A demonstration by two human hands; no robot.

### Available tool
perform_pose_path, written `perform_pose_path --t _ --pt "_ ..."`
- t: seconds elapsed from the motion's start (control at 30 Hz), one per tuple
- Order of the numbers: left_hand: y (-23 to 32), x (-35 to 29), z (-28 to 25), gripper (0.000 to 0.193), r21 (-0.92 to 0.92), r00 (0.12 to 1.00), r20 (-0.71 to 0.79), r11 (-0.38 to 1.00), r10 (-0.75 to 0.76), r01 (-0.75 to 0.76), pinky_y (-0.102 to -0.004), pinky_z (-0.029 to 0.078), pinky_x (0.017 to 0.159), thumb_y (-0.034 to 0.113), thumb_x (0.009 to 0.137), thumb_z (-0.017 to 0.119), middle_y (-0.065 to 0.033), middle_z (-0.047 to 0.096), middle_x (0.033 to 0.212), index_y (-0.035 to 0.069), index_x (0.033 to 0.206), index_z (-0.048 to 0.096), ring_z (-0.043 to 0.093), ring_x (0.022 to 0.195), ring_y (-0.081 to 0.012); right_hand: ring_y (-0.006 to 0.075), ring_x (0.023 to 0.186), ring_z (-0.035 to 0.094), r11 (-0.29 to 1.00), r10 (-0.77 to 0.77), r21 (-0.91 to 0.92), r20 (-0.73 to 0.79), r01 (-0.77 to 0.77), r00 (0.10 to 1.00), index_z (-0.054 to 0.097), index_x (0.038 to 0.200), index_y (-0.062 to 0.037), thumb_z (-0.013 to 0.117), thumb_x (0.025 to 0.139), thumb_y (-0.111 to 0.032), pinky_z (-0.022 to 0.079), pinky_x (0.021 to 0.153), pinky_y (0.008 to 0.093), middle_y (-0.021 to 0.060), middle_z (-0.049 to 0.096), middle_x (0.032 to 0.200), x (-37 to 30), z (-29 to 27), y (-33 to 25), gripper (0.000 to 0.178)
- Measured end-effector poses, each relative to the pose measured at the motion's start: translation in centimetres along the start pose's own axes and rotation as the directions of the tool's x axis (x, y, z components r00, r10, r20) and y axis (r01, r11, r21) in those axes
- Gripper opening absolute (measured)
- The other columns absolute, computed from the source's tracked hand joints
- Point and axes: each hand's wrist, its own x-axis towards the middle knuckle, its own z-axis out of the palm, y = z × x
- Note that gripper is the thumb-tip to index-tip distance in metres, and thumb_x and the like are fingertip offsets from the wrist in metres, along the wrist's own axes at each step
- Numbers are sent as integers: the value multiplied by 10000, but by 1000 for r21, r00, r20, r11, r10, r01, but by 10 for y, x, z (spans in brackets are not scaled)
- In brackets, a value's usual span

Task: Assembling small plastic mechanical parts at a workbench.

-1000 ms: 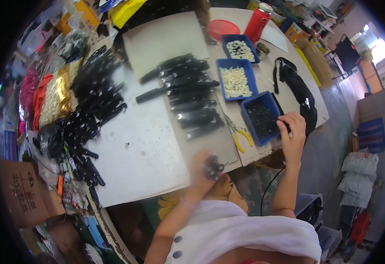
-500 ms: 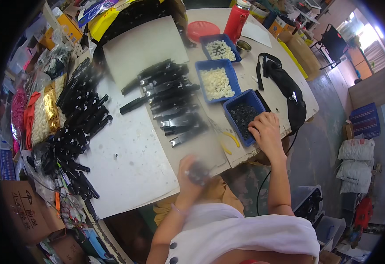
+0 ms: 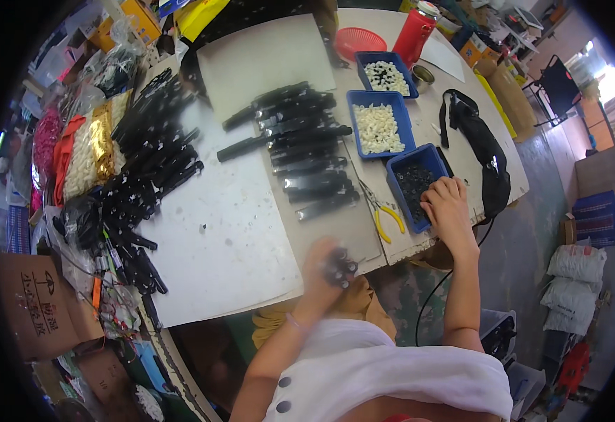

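Observation:
My left hand (image 3: 317, 266), a little blurred, is closed around a bundle of black rods (image 3: 340, 268) at the table's front edge, their round ends facing right. My right hand (image 3: 451, 205) reaches over the near end of a blue bin (image 3: 398, 194) of small black ring-like parts (image 3: 413, 181). Its fingers are curled together at the parts; whatever is between the fingertips is hidden. Beyond my left hand, a row of black rods with clear tips (image 3: 300, 137) lies on a grey board. Yellow-handled pliers (image 3: 390, 225) lie just left of the bin.
Two more blue bins hold white pieces (image 3: 376, 131) and mixed white and black pieces (image 3: 385, 76). Behind stand a red flask (image 3: 416, 35) and a red basket (image 3: 359, 43). A black pouch (image 3: 487, 158) lies at right. More black rods (image 3: 149, 165) are heaped at left.
The whole view has swung, so the table appears farther right. The bundle in my left hand has turned, showing its ends more clearly. My right hand stays at the bin.

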Motion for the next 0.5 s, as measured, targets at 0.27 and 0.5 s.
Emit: perform_pose_path --t 0.27,0.5 --pt "0 0 -1 580 8 1000 5 1000 1 -1 -412 416 927 210 619 743 -162 531 1131 77 1134 510 511 1071 -354 249 1013 470 999 -32 -7 44 32 999 590 823 -55 634 730 -94 302 989 409 77 524 890 3 -5 -1 110" --pt "2 3 0 572 -21 999 -4 999 43 -43 -412 429 898 202 627 745 -167 531 1103 65 1127 505 519 1039 -360 265 1009 469 999 18 -36 59 -15 998 570 819 -45 613 740 -87 306 983 408 94 517 894 -1 -8 -3 99"
